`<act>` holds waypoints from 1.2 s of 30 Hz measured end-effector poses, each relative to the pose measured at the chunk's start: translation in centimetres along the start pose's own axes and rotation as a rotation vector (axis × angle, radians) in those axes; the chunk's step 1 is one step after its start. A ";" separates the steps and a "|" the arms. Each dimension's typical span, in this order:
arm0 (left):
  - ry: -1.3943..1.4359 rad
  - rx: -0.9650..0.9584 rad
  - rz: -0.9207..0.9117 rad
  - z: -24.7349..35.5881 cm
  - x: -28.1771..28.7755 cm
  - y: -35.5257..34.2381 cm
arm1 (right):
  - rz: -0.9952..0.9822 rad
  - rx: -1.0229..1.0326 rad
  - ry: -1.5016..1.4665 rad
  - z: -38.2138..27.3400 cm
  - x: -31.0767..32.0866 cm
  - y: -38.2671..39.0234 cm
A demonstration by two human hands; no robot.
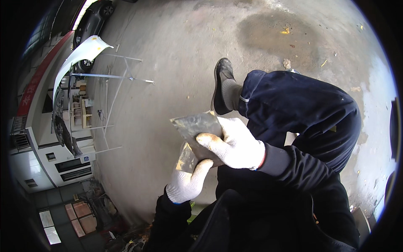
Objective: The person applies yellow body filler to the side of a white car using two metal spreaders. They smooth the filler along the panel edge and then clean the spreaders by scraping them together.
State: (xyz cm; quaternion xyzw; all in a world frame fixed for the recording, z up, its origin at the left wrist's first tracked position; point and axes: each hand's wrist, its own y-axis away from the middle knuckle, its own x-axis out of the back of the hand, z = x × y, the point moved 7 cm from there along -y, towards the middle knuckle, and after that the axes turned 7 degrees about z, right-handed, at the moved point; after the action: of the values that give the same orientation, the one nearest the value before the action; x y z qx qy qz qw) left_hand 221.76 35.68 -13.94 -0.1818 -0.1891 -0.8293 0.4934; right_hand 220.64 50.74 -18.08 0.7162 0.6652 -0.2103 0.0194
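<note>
Both my hands wear white knit gloves, with yellowish stains on the fingertips. My right hand (240, 145) grips a broad, flat grey metal putty scraper (196, 125), its thumb pressed on the top face and putty traces along the far edge. Closer to my body, my left hand (188, 185) pinches a smaller putty scraper (185, 160) smeared with dried yellowish putty. The two blades meet or overlap in front of my chest; whether they actually touch I cannot tell. The gloved fingers beneath them are hidden.
My dark-trousered leg (294, 98) and grey shoe (223, 84) extend over the concrete floor (168, 54). At the left, a white curved car panel (79, 54) rests on a thin metal stand (126, 78). Beyond it is a dark car (90, 21). Clutter (103, 206) lies lower left.
</note>
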 end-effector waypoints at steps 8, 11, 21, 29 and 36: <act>-0.032 0.174 -0.206 -0.2 -0.1 -0.3 | -0.197 0.167 0.054 -1.0 -0.8 -0.4; 0.062 0.203 -0.164 -0.4 0.2 -0.6 | -0.140 0.178 0.108 -1.2 -0.7 -0.6; -0.099 -0.027 0.201 2.1 -0.4 -1.0 | 0.270 -0.191 -0.232 1.6 1.7 -0.8; 0.029 0.089 -0.037 1.2 -1.0 -1.2 | 0.053 0.067 -0.030 -2.3 1.3 -0.6; -0.065 0.104 -0.075 1.2 -0.3 -1.0 | -0.054 0.127 0.005 -2.9 1.1 -0.7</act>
State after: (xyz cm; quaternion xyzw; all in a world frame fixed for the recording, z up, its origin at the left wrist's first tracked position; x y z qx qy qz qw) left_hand 221.17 36.88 -13.21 -0.1753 -0.2544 -0.8301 0.4642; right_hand 220.75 52.72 -15.62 0.6982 0.6698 -0.2506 -0.0335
